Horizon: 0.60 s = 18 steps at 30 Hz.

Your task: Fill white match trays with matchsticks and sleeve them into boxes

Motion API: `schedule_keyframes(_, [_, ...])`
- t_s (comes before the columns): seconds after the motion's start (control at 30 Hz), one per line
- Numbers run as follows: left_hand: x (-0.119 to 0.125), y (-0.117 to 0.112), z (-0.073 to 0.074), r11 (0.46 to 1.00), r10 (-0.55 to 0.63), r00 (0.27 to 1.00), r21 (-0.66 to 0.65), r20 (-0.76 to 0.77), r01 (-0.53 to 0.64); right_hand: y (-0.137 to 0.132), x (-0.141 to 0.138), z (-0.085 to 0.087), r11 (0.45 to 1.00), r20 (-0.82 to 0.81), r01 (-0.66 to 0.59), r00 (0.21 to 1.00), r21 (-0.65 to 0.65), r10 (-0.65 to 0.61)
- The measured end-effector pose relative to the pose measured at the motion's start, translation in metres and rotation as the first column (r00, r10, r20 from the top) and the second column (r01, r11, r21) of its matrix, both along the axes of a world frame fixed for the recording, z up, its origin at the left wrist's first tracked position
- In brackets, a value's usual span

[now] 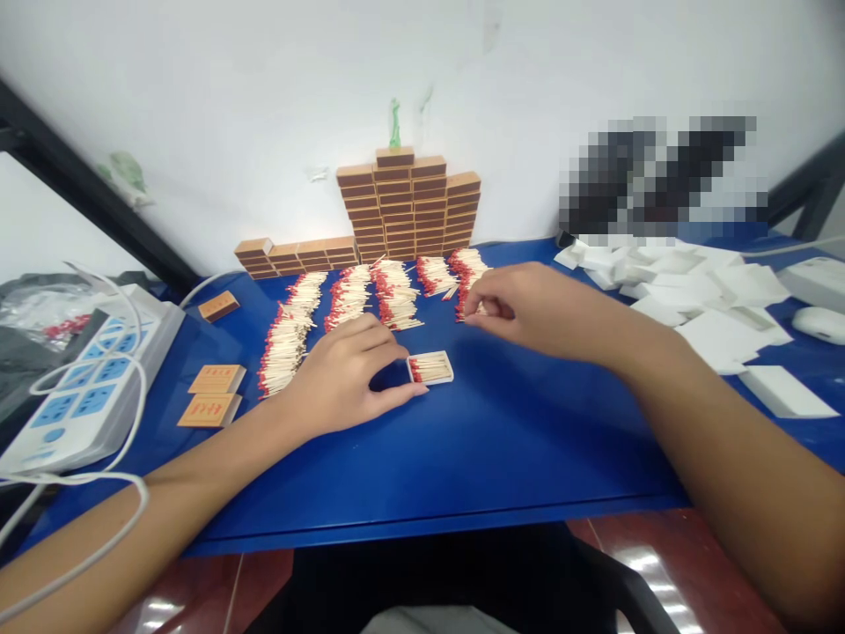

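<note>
A small white matchbox tray with red-tipped matches in it lies on the blue table. My left hand has its thumb and fingers around the tray's left end, holding it on the table. To the right, my right hand is closed in a pinch at the near end of the rightmost row of matches; a few pale match ends show between its fingers. Other rows of matches lie beyond my left hand, heads mostly pointing left.
Stacked matchboxes line the wall. Loose matchboxes lie at left, near a white power strip with looping cables. A heap of white paper trays covers the right side, near a white mouse-like object.
</note>
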<state>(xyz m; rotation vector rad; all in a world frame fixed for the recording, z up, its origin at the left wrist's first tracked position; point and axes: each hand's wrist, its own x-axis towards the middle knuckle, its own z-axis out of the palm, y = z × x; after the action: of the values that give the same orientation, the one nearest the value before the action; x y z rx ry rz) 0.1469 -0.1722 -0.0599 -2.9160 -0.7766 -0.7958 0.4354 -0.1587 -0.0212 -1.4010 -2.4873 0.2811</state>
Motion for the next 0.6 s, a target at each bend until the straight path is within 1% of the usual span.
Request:
schedule_keyframes(0.07, [0.000, 0.000, 0.000, 1.000, -0.008, 1.000, -0.002, 0.001, 0.008, 0.009, 0.011, -0.001, 0.997, 0.068, 0.066, 0.995, 0.044, -0.069])
schedule_keyframes(0.1, [0.000, 0.000, 0.000, 1.000, -0.011, 1.000, -0.001, 0.001, 0.011, 0.013, 0.015, -0.002, 0.996, 0.091, 0.079, 0.992, 0.035, -0.082])
schedule_keyframes(0.2, [0.000, 0.000, 0.001, 1.000, -0.008, 1.000, 0.005, -0.004, 0.008, 0.021, 0.020, -0.005, 0.997, 0.115, 0.048, 0.993, -0.059, -0.041])
schedule_keyframes(0.27, [0.000, -0.001, 0.001, 1.000, -0.003, 1.000, 0.002, -0.010, 0.004, 0.021, 0.019, -0.007, 0.993, 0.117, 0.028, 0.993, -0.117, -0.014])
schedule_keyframes(0.33, [0.001, -0.002, 0.001, 1.000, 0.000, 1.000, -0.001, -0.012, 0.000, 0.020, 0.015, -0.007, 0.987, 0.120, 0.042, 0.993, -0.157, -0.023])
schedule_keyframes(0.43, [0.001, -0.002, 0.001, 1.000, -0.002, 1.000, -0.008, -0.017, 0.002, 0.018, 0.012, -0.006, 0.980, 0.114, 0.066, 0.992, -0.185, -0.045])
schedule_keyframes(0.6, [0.000, -0.001, 0.001, 1.000, -0.008, 1.000, -0.011, -0.021, 0.008, 0.012, 0.010, -0.001, 0.973, 0.102, 0.054, 0.994, -0.226, -0.031])
